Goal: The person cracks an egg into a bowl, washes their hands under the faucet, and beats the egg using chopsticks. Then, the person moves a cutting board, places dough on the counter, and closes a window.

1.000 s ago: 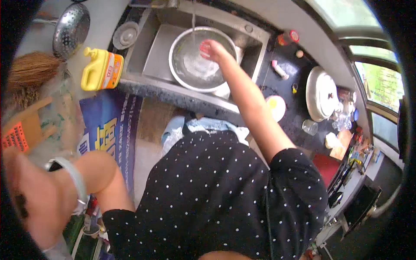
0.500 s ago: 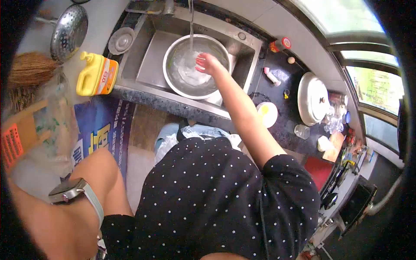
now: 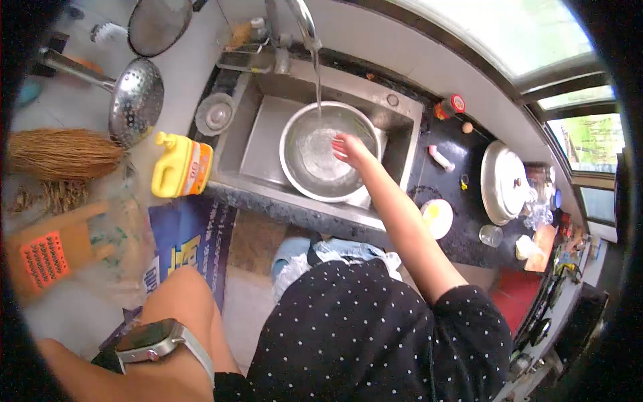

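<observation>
My right hand (image 3: 351, 150) is above the water in a round metal basin (image 3: 289, 175), on its right side. Its fingers are apart, and nothing shows in them. The basin stands in a steel sink (image 3: 268, 127). From the curved faucet (image 3: 306, 27), a stream of water (image 3: 319, 84) falls into the basin just left of my fingers. At the lower left my left hand (image 3: 94, 378) is close to the camera, past a watch (image 3: 153, 340) on the wrist. The frame edge cuts it off, so its fingers are hidden.
A yellow jug (image 3: 182, 167) stands at the sink's left corner, near a glass bowl (image 3: 216, 115). On the right counter are a white dish (image 3: 437, 219), a metal lid (image 3: 502, 182), an egg (image 3: 467, 127) and a clear cup (image 3: 491, 235). A perforated ladle (image 3: 137, 100) hangs at left.
The view has shifted, so the sink and counter appear lower and further right. My right hand stays over the basin, its fingers now pointing more to the left. The water keeps running.
</observation>
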Action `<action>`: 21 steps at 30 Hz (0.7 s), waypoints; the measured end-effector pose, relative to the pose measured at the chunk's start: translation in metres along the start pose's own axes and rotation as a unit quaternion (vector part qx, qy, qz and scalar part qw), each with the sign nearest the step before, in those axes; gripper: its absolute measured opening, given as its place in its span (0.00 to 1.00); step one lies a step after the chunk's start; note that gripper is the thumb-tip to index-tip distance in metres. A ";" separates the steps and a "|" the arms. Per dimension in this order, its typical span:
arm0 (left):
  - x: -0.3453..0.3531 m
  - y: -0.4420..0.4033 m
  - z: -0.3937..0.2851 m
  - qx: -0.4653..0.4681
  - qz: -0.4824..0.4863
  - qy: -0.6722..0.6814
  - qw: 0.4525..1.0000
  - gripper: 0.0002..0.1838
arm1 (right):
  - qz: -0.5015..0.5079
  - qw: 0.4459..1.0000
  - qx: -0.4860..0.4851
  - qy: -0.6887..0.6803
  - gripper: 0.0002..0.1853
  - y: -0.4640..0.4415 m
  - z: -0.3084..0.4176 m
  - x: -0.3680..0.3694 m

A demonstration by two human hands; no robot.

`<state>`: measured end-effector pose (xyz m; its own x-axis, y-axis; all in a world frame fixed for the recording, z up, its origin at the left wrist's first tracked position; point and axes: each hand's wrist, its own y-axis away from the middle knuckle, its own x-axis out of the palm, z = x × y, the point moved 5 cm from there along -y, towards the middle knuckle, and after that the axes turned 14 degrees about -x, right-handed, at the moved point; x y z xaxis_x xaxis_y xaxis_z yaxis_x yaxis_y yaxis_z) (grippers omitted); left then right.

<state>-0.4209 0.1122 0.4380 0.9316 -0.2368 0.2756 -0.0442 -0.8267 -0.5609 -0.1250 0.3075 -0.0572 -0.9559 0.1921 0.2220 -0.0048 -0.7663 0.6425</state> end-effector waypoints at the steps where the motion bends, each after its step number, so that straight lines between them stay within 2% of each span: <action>1: -0.001 0.000 0.000 0.000 0.000 -0.002 1.000 0.07 | -0.001 1.000 -0.008 0.021 0.13 -0.001 0.003 -0.001; 5: -0.004 0.005 0.003 0.005 -0.005 -0.013 1.000 0.07 | 0.002 0.961 -0.073 0.267 0.16 0.019 0.034 0.004; 9: -0.008 0.008 0.006 0.006 -0.010 -0.018 1.000 0.07 | 0.112 0.955 -0.124 0.244 0.17 0.034 0.054 0.013; 11: -0.008 0.007 0.006 0.001 -0.012 -0.022 1.000 0.07 | 0.140 0.895 -0.191 0.378 0.16 0.029 0.051 0.016; 13: -0.008 0.006 0.006 -0.003 -0.014 -0.028 1.000 0.07 | 0.090 0.794 -0.182 0.574 0.14 0.030 0.049 0.003; 14: -0.008 0.005 0.007 -0.006 -0.014 -0.028 0.999 0.07 | 0.078 0.769 -0.268 0.575 0.15 0.026 0.047 -0.002; 17: -0.009 0.004 0.012 -0.006 -0.016 -0.033 0.999 0.06 | 0.041 0.679 -0.422 0.600 0.13 0.082 0.097 0.017; 19: -0.011 0.008 0.013 -0.002 -0.019 -0.037 0.999 0.06 | 0.045 0.636 -0.484 0.599 0.13 0.133 0.140 0.033; 21: -0.015 0.009 0.015 -0.002 -0.020 -0.041 0.999 0.06 | 0.078 0.611 -0.501 0.608 0.12 0.173 0.174 0.041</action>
<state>-0.4298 0.1158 0.4176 0.9592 -0.1605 0.2327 -0.0075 -0.8373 -0.5466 -0.1144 0.2892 0.1906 -0.4764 -0.0615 -0.8771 0.5187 -0.8251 -0.2239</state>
